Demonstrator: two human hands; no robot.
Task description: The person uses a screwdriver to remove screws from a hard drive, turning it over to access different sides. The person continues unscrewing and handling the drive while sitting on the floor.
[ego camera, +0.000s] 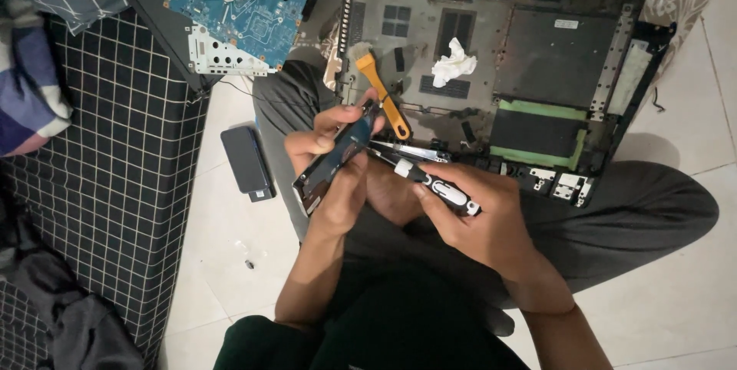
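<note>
My left hand (332,156) holds a flat rectangular drive (338,156) tilted on edge, with a metal bracket (411,150) along its side. In my right hand (476,216) is a black and white screwdriver (439,183), whose tip meets the drive's edge near the bracket. Both hands hover above my lap, just in front of an opened laptop base (537,55) resting on my legs. An orange-handled pry tool (381,94) lies on the base right behind my left hand. A crumpled white tissue (453,63) sits further back on it.
A blue circuit board with a fan and copper pipe (242,1) lies at the top left on a dark panel. A small black rectangular block (246,161) and a tiny screw (249,264) rest on the white tiled floor. A checked dark mattress (107,186) lies to the left.
</note>
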